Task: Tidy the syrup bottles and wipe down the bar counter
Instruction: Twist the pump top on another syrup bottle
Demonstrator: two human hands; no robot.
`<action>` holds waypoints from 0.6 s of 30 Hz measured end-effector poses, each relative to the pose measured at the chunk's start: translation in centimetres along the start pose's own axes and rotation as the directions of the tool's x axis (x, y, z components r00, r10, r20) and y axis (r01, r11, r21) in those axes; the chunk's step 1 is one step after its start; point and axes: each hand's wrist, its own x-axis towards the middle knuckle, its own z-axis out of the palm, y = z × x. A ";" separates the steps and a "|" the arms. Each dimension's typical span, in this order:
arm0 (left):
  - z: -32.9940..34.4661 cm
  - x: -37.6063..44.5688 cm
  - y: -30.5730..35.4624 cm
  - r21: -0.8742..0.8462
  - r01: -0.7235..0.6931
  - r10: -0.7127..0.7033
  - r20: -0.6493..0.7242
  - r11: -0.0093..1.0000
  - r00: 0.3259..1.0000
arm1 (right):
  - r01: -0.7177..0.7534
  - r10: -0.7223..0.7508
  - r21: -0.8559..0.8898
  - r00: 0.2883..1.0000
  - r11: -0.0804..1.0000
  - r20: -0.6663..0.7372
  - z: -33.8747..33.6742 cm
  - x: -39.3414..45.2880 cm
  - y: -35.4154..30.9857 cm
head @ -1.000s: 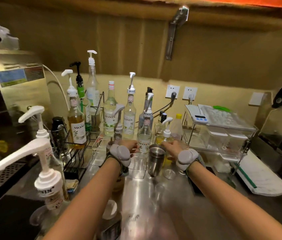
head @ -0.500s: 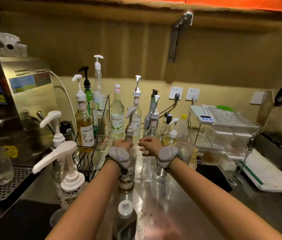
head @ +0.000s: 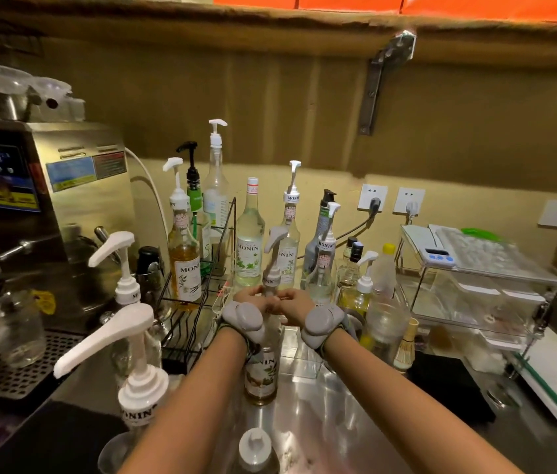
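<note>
At the far left of the frame a steel machine [head: 75,200] with a lit panel stands over a perforated drip tray [head: 3,367], where a glass jar [head: 15,328] sits. Just right of it, in the lower left, two pump-topped syrup bottles stand one behind the other: the near pump bottle [head: 140,401] with a long white spout, and the far pump bottle [head: 126,289] beyond it. Next comes a black wire rack [head: 198,302] holding an amber syrup bottle [head: 185,268] and taller pump bottles behind.

In the middle of the frame, both hands meet at the neck of a syrup bottle [head: 260,378] that stands on the steel bar counter [head: 321,432]. The left hand [head: 248,297] and the right hand [head: 292,302] both have fingers curled about the neck under its white pump, seemingly touching each other, though blur makes the exact grip hard to read. Each wrist wears a grey device. A squeeze bottle cap [head: 254,446] shows at the bottom centre, near the arms.

Behind the hands a row of clear syrup bottles [head: 249,241] lines the wall below two sockets [head: 390,200]. Right of the hands stand a small yellow-filled pump bottle [head: 360,292], a yellow-capped bottle [head: 384,268] and a bamboo whisk [head: 405,347]. At the far right a clear acrylic shelf [head: 475,295] carries a white timer [head: 436,254].
</note>
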 end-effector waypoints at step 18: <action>0.6 -0.1 0.1 -0.042 -0.057 0.056 -0.030 0.997 0.998 | 0.169 -0.175 -0.240 0.984 0.956 -0.005 -1.1 0.8 0.6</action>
